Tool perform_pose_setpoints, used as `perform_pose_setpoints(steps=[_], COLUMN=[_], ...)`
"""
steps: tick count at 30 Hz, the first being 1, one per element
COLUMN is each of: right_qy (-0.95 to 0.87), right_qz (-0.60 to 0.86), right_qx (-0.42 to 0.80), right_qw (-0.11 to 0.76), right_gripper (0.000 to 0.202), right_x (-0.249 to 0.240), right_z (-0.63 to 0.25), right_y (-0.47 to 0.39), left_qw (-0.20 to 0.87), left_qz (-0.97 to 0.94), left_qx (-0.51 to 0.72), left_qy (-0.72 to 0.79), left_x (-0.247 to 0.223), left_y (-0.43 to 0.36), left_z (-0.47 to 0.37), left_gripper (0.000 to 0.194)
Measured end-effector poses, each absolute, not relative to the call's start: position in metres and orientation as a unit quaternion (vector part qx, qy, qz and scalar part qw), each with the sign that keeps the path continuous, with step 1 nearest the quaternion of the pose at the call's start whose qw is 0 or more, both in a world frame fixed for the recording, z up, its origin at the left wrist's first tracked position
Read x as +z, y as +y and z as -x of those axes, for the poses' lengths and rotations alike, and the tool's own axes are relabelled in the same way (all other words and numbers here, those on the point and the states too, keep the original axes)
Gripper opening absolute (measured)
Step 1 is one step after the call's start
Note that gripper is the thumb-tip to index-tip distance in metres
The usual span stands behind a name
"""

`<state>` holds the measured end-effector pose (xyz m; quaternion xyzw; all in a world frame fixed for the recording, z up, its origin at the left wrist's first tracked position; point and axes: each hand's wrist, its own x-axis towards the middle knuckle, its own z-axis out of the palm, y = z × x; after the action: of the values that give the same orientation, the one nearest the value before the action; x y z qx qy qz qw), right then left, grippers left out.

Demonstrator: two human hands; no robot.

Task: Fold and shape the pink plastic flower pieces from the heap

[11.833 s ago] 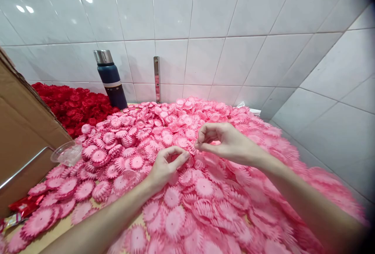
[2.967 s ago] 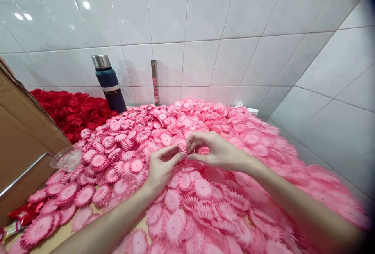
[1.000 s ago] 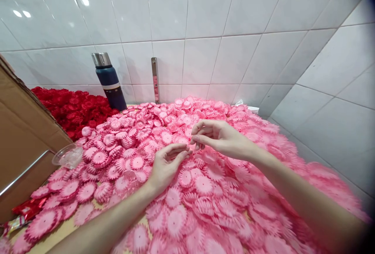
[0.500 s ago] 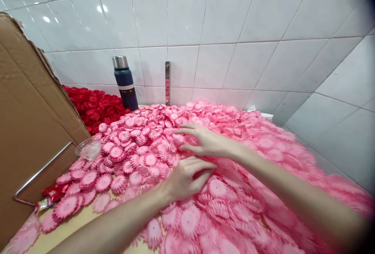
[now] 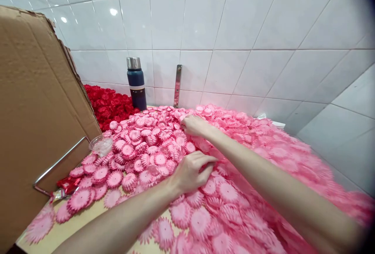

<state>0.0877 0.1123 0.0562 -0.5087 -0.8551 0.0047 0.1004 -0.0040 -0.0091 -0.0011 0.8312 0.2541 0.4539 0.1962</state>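
A broad heap of pink frilled flower-shaped discs (image 5: 159,159) covers most of the table, several of them with a small dark dot at the centre. My left hand (image 5: 193,171) is over the middle of the heap, its fingers curled round toward the thumb; what they hold, if anything, is hidden. Farther back, my right hand (image 5: 193,125) reaches down onto the pink discs with its fingers drawn together. Its fingertips are partly hidden, and I cannot make out what is between them.
A cardboard box (image 5: 43,102) stands at the left, with a bent metal wire (image 5: 61,160) in front of it. Near it are a clear plastic cup (image 5: 101,144) and a red wrapper (image 5: 68,184). A blue bottle (image 5: 137,90) stands beside red flower pieces (image 5: 108,105) against the tiled wall (image 5: 199,16).
My right hand has moved away from me, and its spread fingers have closed down onto the heap. My left hand stays curled in about the same place. The view has turned slightly left.
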Motion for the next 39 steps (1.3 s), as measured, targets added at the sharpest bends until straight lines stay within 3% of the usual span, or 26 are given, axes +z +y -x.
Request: perform_pose_setpoints(steps=[11, 18, 23, 30, 35, 39], right_qy=[-0.770, -0.845, -0.842, -0.839, -0.858, -0.844], right_qz=[0.617, 0.518, 0.525, 0.526, 0.507, 0.528], right_qx=[-0.050, -0.040, -0.027, -0.056, -0.034, -0.041], right_qw=[0.156, 0.127, 0.120, 0.129, 0.073, 0.077], right_gripper=[0.035, 0.044, 0.026, 0.023, 0.021, 0.015], right_x=[0.083, 0.056, 0.049, 0.070, 0.048, 0.030], right_z=[-0.141, -0.104, -0.103, -0.125, -0.119, -0.110], right_y=[0.136, 0.134, 0.143, 0.144, 0.137, 0.133], left_qw=[0.244, 0.256, 0.260, 0.260, 0.263, 0.264], left_qz=[-0.794, -0.792, -0.788, -0.789, -0.791, -0.788], left_qx=[0.472, 0.471, 0.472, 0.471, 0.470, 0.474], left_qy=[0.296, 0.292, 0.297, 0.297, 0.291, 0.291], left_x=[-0.001, 0.001, 0.000, 0.000, 0.002, 0.002], left_y=[-0.007, -0.006, -0.005, -0.003, -0.003, -0.004], left_z=[0.003, 0.004, 0.004, 0.003, 0.003, 0.004], left_gripper=[0.022, 0.021, 0.021, 0.020, 0.020, 0.020])
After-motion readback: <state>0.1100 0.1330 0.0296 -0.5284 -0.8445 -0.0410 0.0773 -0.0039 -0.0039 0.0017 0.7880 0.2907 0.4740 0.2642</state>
